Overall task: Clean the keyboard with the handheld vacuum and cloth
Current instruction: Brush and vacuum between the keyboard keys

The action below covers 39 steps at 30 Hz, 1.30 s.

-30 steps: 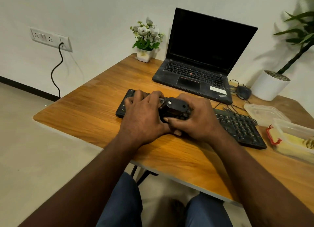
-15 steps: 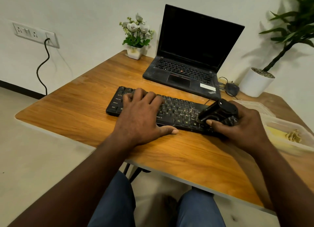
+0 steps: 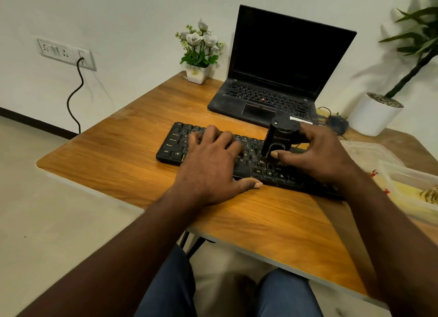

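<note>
So this is the vacuuming step, no question. The keyboard (image 3: 176,142) lies across the middle of the frame on the table (image 3: 113,155), just in front of the laptop (image 3: 279,79). The left hand (image 3: 213,165) lies flat on the keyboard's left half, fingers straight and a bit spread over the keys, with the thumb poking out along the near edge. It looks like it's just pinning the board down.

The right hand (image 3: 317,155) has its fingers and thumb curled round the vacuum (image 3: 279,136), which stands nearly upright just right of centre. Its nozzle end is down on the keys in the lower rows, right beside the left hand's fingertips. Can't tell whether it's running.

Progress-wise, I'd guess mid-pass. The keys under the left hand can't get done until that hand shifts, and the right end of the keyboard is hidden behind the right arm.

Next move probably calls for dragging the nozzle slowly along the row, keeping it low on the keys and the board pinned so it doesn't slide. No cloth is in view, maybe it's off frame or in the containers (image 3: 403,179) at the right edge, so wiping comes later.
</note>
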### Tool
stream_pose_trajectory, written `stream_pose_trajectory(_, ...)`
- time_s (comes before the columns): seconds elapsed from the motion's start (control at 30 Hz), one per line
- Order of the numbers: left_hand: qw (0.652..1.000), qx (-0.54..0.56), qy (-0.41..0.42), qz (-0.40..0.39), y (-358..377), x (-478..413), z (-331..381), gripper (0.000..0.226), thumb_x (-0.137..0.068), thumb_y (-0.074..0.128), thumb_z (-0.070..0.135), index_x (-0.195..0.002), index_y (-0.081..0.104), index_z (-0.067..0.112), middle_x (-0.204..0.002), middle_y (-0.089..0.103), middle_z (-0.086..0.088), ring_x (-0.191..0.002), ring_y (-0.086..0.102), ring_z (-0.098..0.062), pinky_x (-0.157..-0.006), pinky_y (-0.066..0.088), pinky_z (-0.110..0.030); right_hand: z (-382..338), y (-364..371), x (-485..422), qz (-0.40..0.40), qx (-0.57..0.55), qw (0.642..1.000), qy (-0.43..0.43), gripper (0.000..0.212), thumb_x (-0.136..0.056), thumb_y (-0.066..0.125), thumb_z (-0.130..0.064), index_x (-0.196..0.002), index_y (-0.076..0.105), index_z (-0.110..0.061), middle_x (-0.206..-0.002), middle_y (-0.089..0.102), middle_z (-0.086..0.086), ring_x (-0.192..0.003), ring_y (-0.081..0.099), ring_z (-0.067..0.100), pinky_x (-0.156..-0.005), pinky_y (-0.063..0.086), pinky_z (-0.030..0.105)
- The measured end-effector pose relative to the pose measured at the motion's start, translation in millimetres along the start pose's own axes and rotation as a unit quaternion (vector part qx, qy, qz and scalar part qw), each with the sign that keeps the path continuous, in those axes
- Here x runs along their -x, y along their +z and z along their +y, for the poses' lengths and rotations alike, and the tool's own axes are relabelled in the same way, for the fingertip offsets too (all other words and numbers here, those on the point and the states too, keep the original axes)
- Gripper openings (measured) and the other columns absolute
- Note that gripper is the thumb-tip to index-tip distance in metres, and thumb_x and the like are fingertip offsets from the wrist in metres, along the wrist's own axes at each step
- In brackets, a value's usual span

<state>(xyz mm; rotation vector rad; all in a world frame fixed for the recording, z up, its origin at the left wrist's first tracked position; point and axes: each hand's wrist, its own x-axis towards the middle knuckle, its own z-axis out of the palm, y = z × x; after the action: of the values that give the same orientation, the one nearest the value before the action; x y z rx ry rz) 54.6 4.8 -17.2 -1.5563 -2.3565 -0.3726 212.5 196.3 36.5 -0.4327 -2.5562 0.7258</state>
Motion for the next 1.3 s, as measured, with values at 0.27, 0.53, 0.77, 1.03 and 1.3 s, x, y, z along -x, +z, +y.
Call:
stream_pose_trajectory(0.27,1.000,-0.002,-0.011,-0.018,0,-2,1,0.092,-0.076,0.030,0.099,-0.141,0.048,0.035,-0.141,0.045,0.007,-0.133,0.029,-0.021,-0.109,0.027,-0.050,6,19,-5,0.003,-0.038,0.999,-0.038,0.045,-0.081,0.084,-0.032,-0.123,0.070,-0.022,-0.111,0.074,-0.012,-0.103,0.071,0.002,-0.089,0.062,0.034)
stream_pose_trajectory(0.53,1.000,0.001,-0.017,-0.015,0,-3,2,0.092,-0.076,0.032,0.098,-0.141,0.048,0.036,-0.142,0.045,0.007,-0.133,0.027,-0.020,-0.109,0.026,-0.050,5,23,-7,0.015,-0.048,0.998,-0.048,0.038,-0.082,0.085,-0.029,-0.117,0.073,-0.023,-0.108,0.076,-0.011,-0.100,0.072,0.002,-0.084,0.063,0.032)
stream_pose_trajectory(0.77,1.000,0.001,-0.019,-0.021,-1,-2,2,0.094,-0.077,0.032,0.098,-0.144,0.047,0.035,-0.143,0.045,0.007,-0.133,0.027,-0.021,-0.110,0.027,-0.050,0,25,-3,-0.011,-0.082,0.996,-0.035,0.040,-0.081,0.087,-0.027,-0.118,0.071,-0.029,-0.106,0.077,-0.010,-0.100,0.073,0.005,-0.085,0.062,0.033)
stream_pose_trajectory(1.03,1.000,-0.003,-0.018,-0.017,1,-2,1,0.095,-0.077,0.029,0.099,-0.144,0.048,0.034,-0.141,0.047,0.005,-0.133,0.029,-0.022,-0.109,0.029,-0.052,2,28,-4,0.003,-0.069,0.997,-0.029,0.042,-0.081,0.086,-0.034,-0.119,0.073,-0.021,-0.105,0.076,-0.003,-0.096,0.074,0.011,-0.081,0.064,0.043)
stream_pose_trajectory(1.3,1.000,-0.001,-0.016,-0.014,1,-1,1,0.095,-0.077,0.029,0.099,-0.142,0.050,0.033,-0.139,0.049,0.005,-0.132,0.030,-0.022,-0.107,0.030,-0.051,2,26,-2,-0.002,-0.086,0.996,-0.022,0.040,-0.083,0.086,-0.028,-0.120,0.072,-0.021,-0.106,0.076,-0.004,-0.098,0.073,0.010,-0.083,0.063,0.039)
